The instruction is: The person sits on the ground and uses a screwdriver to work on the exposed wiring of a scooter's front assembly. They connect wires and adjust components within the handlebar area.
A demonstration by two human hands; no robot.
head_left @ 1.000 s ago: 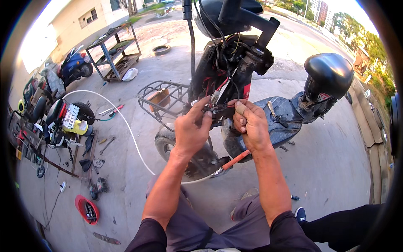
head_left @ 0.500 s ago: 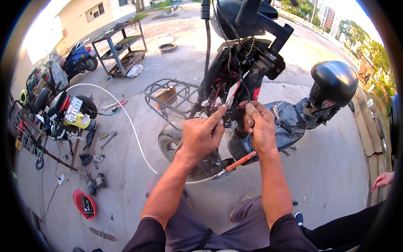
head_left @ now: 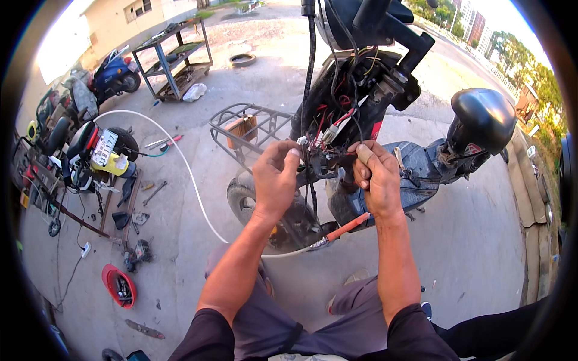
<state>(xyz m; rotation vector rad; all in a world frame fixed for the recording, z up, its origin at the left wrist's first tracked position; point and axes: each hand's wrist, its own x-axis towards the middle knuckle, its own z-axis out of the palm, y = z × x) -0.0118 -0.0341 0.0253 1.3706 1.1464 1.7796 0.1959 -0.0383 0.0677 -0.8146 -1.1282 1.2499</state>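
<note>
A: Which step is in hand?
B: Apparently, wiring (head_left: 324, 162) is being sorted at the open front of the scooter (head_left: 380, 90); steady fingertip control is called for next.
A: Hand positions?
B: A thin lead (head_left: 349, 154) appears pinched by the right hand (head_left: 379, 177); the left hand (head_left: 274, 183) is held beside the wiring, its grip indeterminable.
</note>
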